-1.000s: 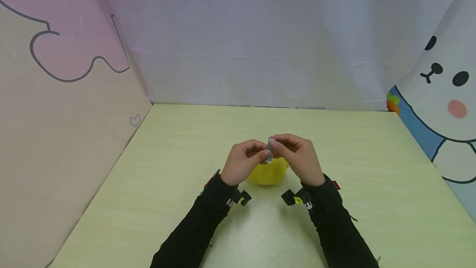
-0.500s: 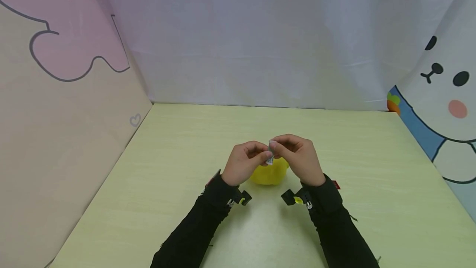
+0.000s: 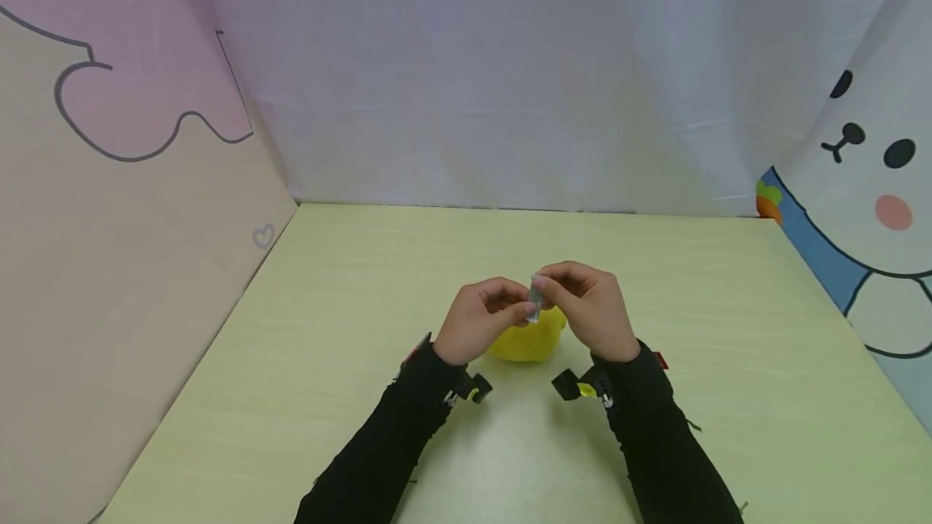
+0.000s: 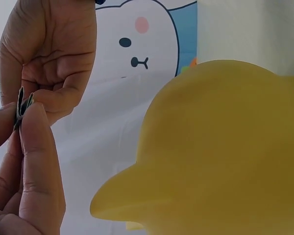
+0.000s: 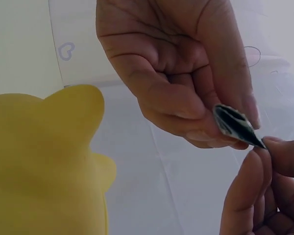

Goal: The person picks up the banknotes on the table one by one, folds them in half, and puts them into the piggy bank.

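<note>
A small folded piece of grey-green paper [image 3: 535, 310] with pale edges, much like a folded banknote, is held up between both hands. My left hand [image 3: 475, 320] pinches its lower part between thumb and finger. At the upper end, the thumb and forefinger of my right hand [image 3: 591, 310] pinch it too. The right wrist view shows the paper [image 5: 231, 121] doubled over, with a dark opening between its layers. Behind and below the hands, a rounded yellow object [image 3: 528, 344] with ear-like bumps sits on the table; the hands partly cover it in the head view.
The pale yellow-green table [image 3: 379, 281] reaches back to a white cloth backdrop [image 3: 480, 87]. A cartoon-printed panel stands on the left [image 3: 146, 265], and a white cartoon face [image 3: 866, 192] is printed at the right. Black sleeves with small wrist cameras cover both forearms.
The folded paper has shifted slightly to the right and turned a little between the fingers. Both hands have moved only slightly; the yellow object stays in place.
</note>
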{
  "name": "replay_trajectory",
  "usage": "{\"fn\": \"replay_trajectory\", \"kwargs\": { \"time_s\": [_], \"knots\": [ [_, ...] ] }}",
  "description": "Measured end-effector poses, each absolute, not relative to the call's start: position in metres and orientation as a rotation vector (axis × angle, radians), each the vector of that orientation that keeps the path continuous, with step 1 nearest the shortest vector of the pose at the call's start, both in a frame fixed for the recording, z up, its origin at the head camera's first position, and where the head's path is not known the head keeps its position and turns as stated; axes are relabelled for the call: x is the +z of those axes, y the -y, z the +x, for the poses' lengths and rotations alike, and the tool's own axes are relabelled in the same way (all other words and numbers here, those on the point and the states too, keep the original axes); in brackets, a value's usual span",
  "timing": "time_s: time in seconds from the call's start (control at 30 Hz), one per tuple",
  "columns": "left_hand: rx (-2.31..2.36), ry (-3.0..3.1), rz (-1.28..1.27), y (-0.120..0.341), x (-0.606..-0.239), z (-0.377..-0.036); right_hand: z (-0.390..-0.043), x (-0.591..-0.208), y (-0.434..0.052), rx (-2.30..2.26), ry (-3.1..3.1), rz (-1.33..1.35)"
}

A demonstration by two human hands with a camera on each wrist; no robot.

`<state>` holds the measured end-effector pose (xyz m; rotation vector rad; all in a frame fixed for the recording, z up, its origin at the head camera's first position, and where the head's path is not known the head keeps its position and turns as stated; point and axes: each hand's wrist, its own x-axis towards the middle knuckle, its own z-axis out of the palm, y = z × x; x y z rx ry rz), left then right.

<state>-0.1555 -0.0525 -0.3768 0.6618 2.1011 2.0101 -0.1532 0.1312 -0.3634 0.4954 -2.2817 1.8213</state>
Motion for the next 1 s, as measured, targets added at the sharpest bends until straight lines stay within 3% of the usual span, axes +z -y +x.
{"fn": "replay_trajectory", "kwargs": {
  "time_s": [1.0],
  "knots": [
    [2.066, -2.188, 0.619, 0.0538, -0.377, -0.1537, -0.1522, -0.3603, -0.1326, 1.975, 2.376, 0.493]
  ]
}}
